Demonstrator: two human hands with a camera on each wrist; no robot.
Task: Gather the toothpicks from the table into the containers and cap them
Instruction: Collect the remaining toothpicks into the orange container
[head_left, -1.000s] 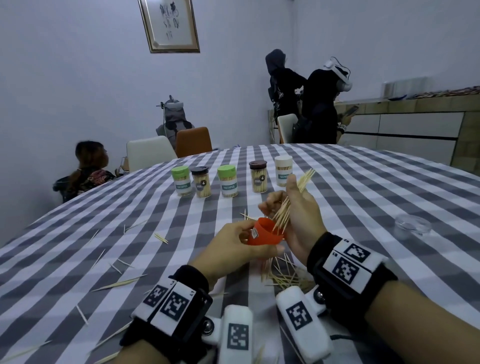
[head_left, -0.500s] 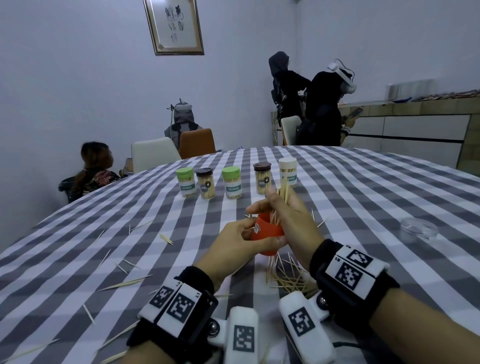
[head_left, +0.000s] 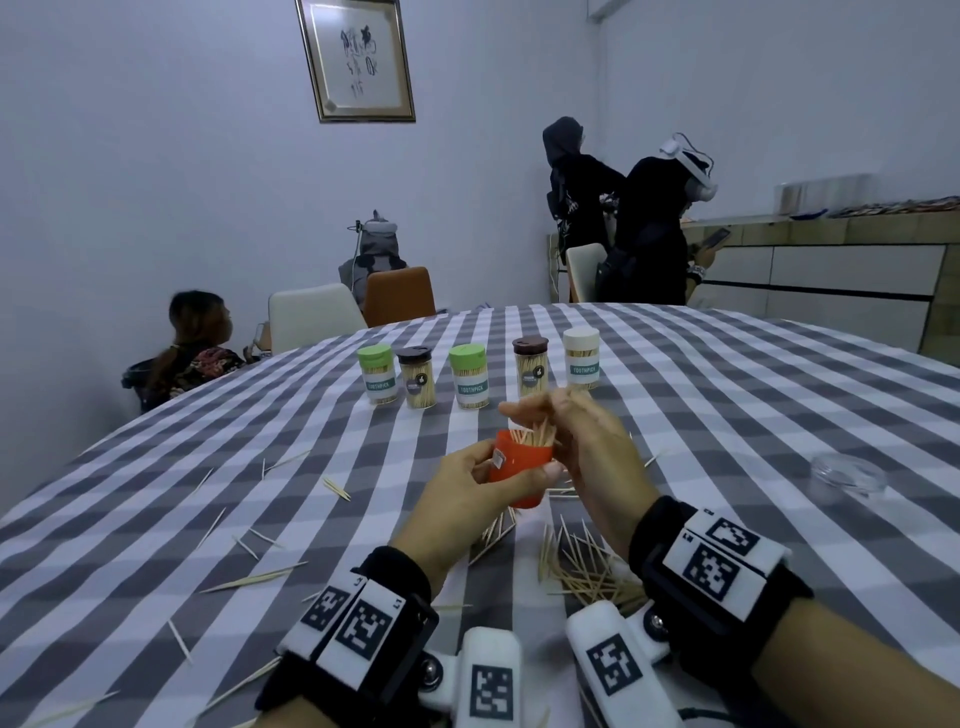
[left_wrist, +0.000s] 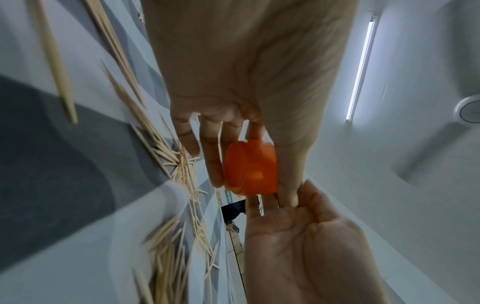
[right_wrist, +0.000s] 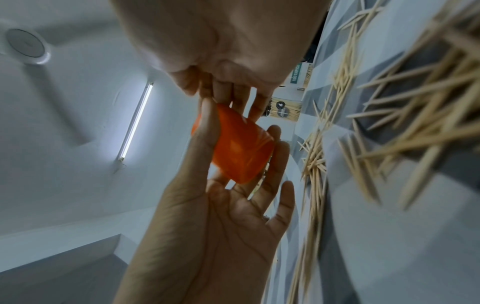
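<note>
Hands meet over the counter (head_left: 753, 415): left hand (head_left: 470, 486) grips the orange container (head_left: 519, 465), right hand (head_left: 576, 431) pinches toothpicks (head_left: 535, 435) into its mouth. Light, brittle, they probably handle best bunched mid-length; loose toothpicks (head_left: 587, 571) lie at five o'clock.

Five capped jars (head_left: 471, 376) stood in a row at frame centre; below them a held container (head_left: 521, 466); toothpicks (head_left: 587, 571) lay lower right on the tabletop (head_left: 727, 415).

The head view looks forward and down across the grey-and-white checked tablecloth (head_left: 727, 395), taking in both hands from behind. Each wrist view sits low beside that cloth, looking upward along its hand, very close. All three share the small orange plastic container (head_left: 519, 467) (left_wrist: 250, 170) (right_wrist: 239, 148).
</note>
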